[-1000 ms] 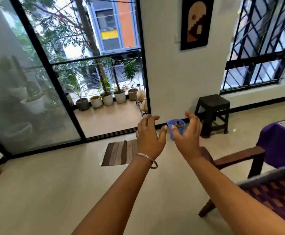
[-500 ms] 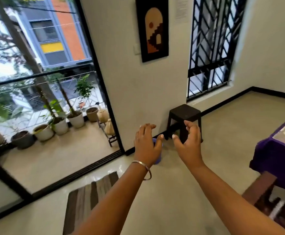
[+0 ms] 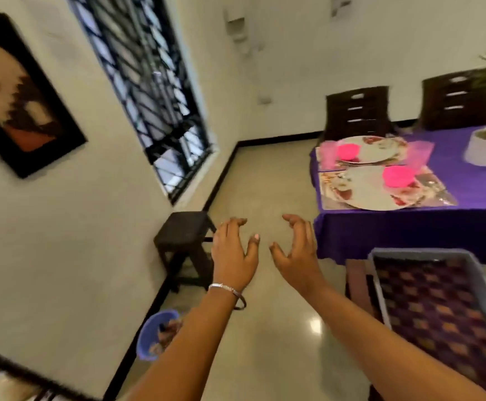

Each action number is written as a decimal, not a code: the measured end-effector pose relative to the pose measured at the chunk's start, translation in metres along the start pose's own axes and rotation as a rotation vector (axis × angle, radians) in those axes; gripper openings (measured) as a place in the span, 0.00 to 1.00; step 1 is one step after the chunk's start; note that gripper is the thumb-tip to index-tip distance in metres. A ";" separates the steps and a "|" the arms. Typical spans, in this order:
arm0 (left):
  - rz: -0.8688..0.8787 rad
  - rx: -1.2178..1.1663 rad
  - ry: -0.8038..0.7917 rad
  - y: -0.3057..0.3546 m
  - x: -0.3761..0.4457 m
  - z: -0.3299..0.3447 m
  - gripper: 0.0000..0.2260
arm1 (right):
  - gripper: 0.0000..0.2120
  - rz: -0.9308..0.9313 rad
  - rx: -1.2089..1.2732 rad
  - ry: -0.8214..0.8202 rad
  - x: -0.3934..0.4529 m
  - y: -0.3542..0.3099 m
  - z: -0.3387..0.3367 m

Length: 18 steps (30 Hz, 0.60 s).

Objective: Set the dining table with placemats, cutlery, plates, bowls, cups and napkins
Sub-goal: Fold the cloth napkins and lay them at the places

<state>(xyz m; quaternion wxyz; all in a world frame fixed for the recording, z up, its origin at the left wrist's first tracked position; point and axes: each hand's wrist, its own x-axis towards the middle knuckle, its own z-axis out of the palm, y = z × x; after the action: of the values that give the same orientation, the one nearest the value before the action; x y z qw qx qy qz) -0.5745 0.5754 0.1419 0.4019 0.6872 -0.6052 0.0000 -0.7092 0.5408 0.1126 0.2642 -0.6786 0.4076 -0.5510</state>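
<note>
Starting at the left, we see a framed picture [image 3: 19, 94] on the wall and a barred window [image 3: 149, 91], with a small blue bin [image 3: 156, 337] on the floor by the skirting, partly hidden behind our left forearm. A dark stool [image 3: 184, 235] stands against the wall just beside our left hand [image 3: 234, 256], which we hold out in front of us, fingers [image 3: 233, 224] spread and curled around nothing. Our right hand [image 3: 296, 256] mirrors it, fingers likewise spread and loosely curled, also empty; we judge both hands are free because we are between trips, heading for the next items. Further right, the bench [image 3: 409, 233] wears a purple cloth and carries two settings side by side at its near end: each has a placemat [image 3: 438, 195], a floral plate [image 3: 372, 192] and a pink bowl [image 3: 399, 176] on the plate, the second bowl [image 3: 348, 151] sitting behind. Blur hides whether cutlery, cups or napkins are laid. A white plant pot [image 3: 484, 149] sits mid-bench, two dark chairs [image 3: 357, 111] stand beyond it, and a purple-checked seat [image 3: 438, 314] lies nearest us.
</note>
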 end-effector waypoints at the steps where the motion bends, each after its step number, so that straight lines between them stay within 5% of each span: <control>1: 0.024 -0.028 -0.049 0.004 0.012 0.018 0.23 | 0.26 0.030 -0.039 0.048 0.009 0.012 -0.010; 18: 0.416 -0.313 -0.598 0.128 0.045 0.260 0.18 | 0.24 0.445 -0.470 0.460 0.008 0.144 -0.170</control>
<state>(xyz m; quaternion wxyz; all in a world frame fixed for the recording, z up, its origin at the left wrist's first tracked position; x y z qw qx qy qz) -0.7958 0.4014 0.0588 0.2993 0.4497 -0.8146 -0.2111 -0.9106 0.4728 0.0436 0.1164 -0.4746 0.7084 -0.5093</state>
